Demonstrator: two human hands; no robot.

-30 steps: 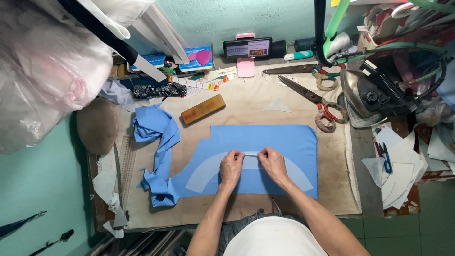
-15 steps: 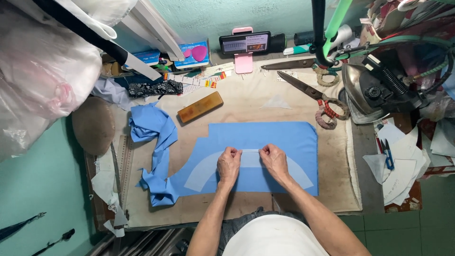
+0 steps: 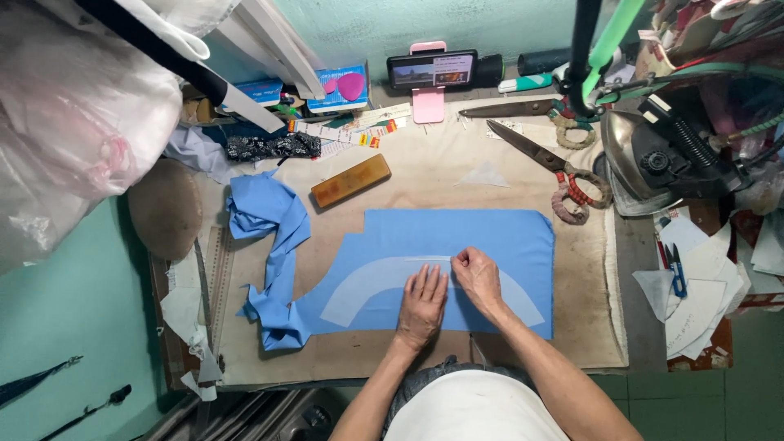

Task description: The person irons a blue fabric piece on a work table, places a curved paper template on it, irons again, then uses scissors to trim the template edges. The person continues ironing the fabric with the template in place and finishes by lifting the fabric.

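Blue fabric panel lies flat on the tan padded work surface and serves as the reference for all positions below. A pale curved interfacing piece, arch-shaped, rests on the panel's lower half, its crown toward the panel's middle and its two ends running down toward the panel's near edge.

Left hand: flat, palm down, fingers extended and only slightly spread, pressed on the panel at the crown of the arch. The fingertips overlie the interfacing; the heel of the hand sits near the panel's near edge.

Right hand: curled, thumb and forefinger closed in a pinch at the top edge of the interfacing, just right of the left hand's fingertips. The two hands are just beside each other; whether they touch cannot be determined.

Surroundings: a crumpled strip of blue offcut lies against the panel's left end. An amber rectangular block sits beyond the panel's far left corner. Large shears with wrapped handles lie beyond the far right corner, a steam iron further right of them. A small pale triangular scrap lies just beyond the panel's far edge. A phone on a pink stand stands well beyond the far edge, against the wall.
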